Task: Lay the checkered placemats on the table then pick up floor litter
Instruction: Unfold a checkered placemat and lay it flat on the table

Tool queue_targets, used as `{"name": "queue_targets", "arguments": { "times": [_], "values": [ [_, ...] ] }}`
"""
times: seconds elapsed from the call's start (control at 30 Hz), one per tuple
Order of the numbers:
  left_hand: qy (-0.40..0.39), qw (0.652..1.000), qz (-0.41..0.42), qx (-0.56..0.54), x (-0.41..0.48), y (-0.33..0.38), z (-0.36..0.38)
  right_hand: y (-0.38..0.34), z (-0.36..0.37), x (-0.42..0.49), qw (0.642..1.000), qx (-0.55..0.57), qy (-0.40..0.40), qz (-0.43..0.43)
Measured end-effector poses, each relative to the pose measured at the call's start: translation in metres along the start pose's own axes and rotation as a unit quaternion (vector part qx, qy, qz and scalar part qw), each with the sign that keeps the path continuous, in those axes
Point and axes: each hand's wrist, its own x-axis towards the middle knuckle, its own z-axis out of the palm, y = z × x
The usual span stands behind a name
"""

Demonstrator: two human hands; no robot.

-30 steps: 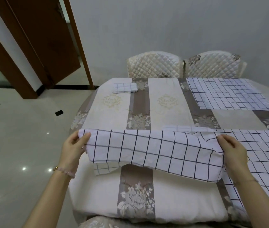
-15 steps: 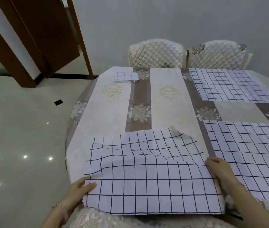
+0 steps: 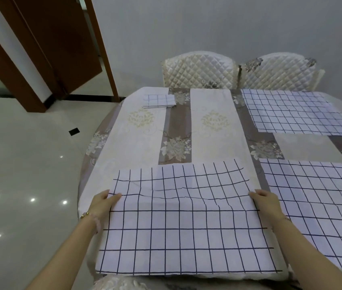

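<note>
A white placemat with a dark grid (image 3: 187, 222) lies unfolded on the near part of the table (image 3: 140, 135), slightly wrinkled across its middle. My left hand (image 3: 103, 206) grips its left edge with the thumb on top. My right hand (image 3: 267, 204) holds its right edge. Two more checkered placemats lie flat: one at the near right (image 3: 320, 197), one at the far right (image 3: 291, 111). A folded checkered placemat (image 3: 159, 101) rests at the table's far left.
The table wears a cream and brown floral cloth. Two quilted chairs (image 3: 199, 70) (image 3: 279, 70) stand at the far side against the wall. Glossy tiled floor (image 3: 23, 168) spreads to the left, with a brown door (image 3: 57, 42) beyond. A chair back (image 3: 120, 283) is just below me.
The placemat went from held up and partly folded to spread flat on the table. My hands slid from its near corners up to the middle of its side edges.
</note>
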Motion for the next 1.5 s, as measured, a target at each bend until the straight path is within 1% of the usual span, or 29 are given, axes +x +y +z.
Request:
{"name": "queue_targets", "arguments": {
  "times": [0.1,0.17,0.23,0.37,0.53,0.63,0.7,0.73,0.77,0.8,0.83,0.87,0.9,0.97,1.0,1.07,1.1,1.13,1.17,1.27,1.37,1.5],
  "values": [
    [0.011,1.0,0.023,-0.008,0.03,0.01,0.006,-0.008,0.001,0.014,1.0,0.018,0.013,0.005],
    [0.021,0.999,0.021,-0.018,0.033,0.027,0.019,-0.009,0.001,0.023,1.0,0.023,0.02,0.007],
    [0.017,1.0,0.012,-0.014,0.044,0.03,0.026,-0.008,0.001,0.026,0.999,0.015,0.034,0.008],
    [0.042,0.997,0.019,0.057,0.05,0.02,0.034,-0.001,-0.003,0.022,1.0,-0.005,0.023,0.014],
    [0.09,0.991,0.056,0.086,0.036,0.0,0.03,0.017,-0.013,0.006,0.999,-0.036,0.01,0.021],
    [0.11,0.987,0.059,0.099,0.023,-0.009,0.027,0.027,-0.019,-0.003,0.999,-0.052,0.01,0.01],
    [0.126,0.98,0.079,0.131,0.015,-0.012,0.028,0.029,-0.02,-0.008,0.998,-0.063,0.012,0.008],
    [0.149,0.966,0.11,0.18,0.011,-0.013,0.029,0.028,-0.019,-0.011,0.997,-0.08,0.021,0.0],
    [0.167,0.944,0.15,0.243,0.008,-0.013,0.032,0.027,-0.017,-0.015,0.992,-0.117,0.036,-0.019],
    [0.168,0.917,0.201,0.3,0.005,-0.012,0.037,0.025,-0.014,-0.019,0.984,-0.162,0.056,-0.046],
    [0.148,0.89,0.259,0.345,0.001,-0.011,0.046,0.023,-0.009,-0.023,0.974,-0.198,0.071,-0.08],
    [0.11,0.863,0.314,0.379,-0.005,-0.009,0.059,0.019,-0.002,-0.03,0.967,-0.218,0.071,-0.109],
    [0.065,0.835,0.36,0.41,-0.013,-0.007,0.073,0.016,0.005,-0.037,0.962,-0.232,0.05,-0.138],
    [-0.029,0.782,0.425,0.455,-0.027,-0.01,0.106,0.008,0.026,-0.055,0.939,-0.278,-0.03,-0.202],
    [-0.072,0.758,0.439,0.477,-0.032,-0.015,0.121,0.006,0.038,-0.065,0.915,-0.315,-0.087,-0.236],
    [-0.113,0.726,0.428,0.526,-0.033,-0.023,0.141,0.007,0.06,-0.075,0.843,-0.393,-0.196,-0.311],
    [-0.124,0.713,0.414,0.553,-0.03,-0.028,0.145,0.011,0.068,-0.073,0.809,-0.431,-0.23,-0.326],
    [-0.131,0.706,0.402,0.568,-0.027,-0.034,0.145,0.015,0.074,-0.068,0.792,-0.458,-0.248,-0.32],
    [-0.137,0.702,0.395,0.576,-0.023,-0.039,0.142,0.017,0.076,-0.061,0.786,-0.469,-0.251,-0.315],
    [-0.138,0.686,0.386,0.601,-0.018,-0.043,0.136,0.012,0.072,-0.023,0.786,-0.487,-0.219,-0.312],
    [-0.123,0.676,0.407,0.602,-0.017,-0.047,0.138,-0.004,0.061,0.021,0.792,-0.515,-0.173,-0.277],
    [-0.104,0.685,0.415,0.59,-0.016,-0.051,0.14,-0.021,0.053,0.068,0.824,-0.501,-0.128,-0.231]
  ]
}}
